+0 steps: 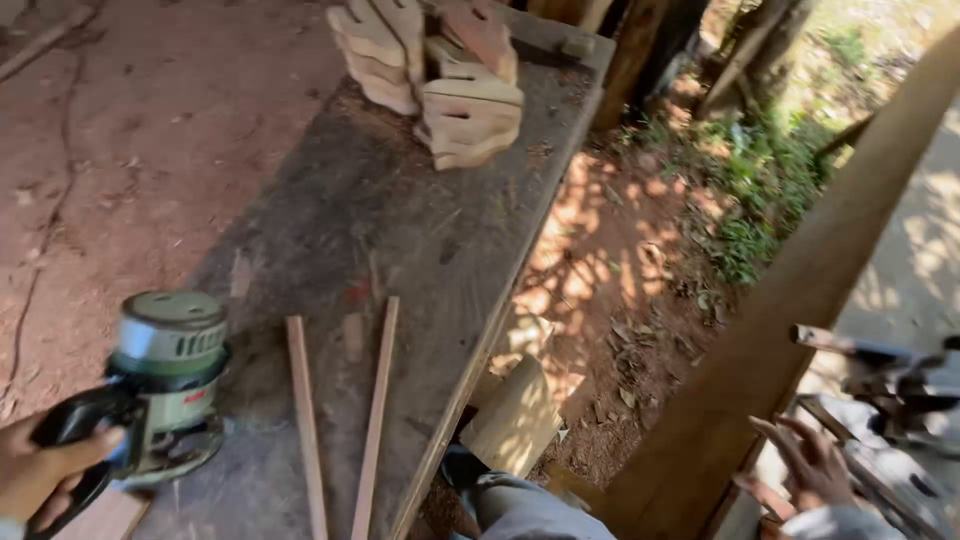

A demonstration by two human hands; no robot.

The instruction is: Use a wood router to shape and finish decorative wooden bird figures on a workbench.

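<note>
A long, dark, worn wooden workbench point(400, 230) runs away from the camera, set on bare reddish dirt ground point(130, 130) under open shade — sun-dappled earth, dry leaves and green weeds point(770, 190) lie off to the right. At the far end of the bench sits a loose pile of pale cut wooden pieces with slots in them point(440, 75). Nearer, two thin reddish wooden strips point(340, 420) lie side by side on the bench top, a little apart. No containers show anywhere.

The left hand point(40, 470) is wrapped around the black handle of a green and grey electric router point(165, 385), fingers curled tight on it; the tool stands upright at the bench's near left corner. The right hand point(810, 465) is off the bench, fingers spread and holding nothing, just beside a broad slanting wooden plank point(800, 280) and near some blurred metal machinery point(890, 400). A pale wooden block point(515, 415) sits below the bench edge — by the person's grey trouser knee point(525, 510).
</note>
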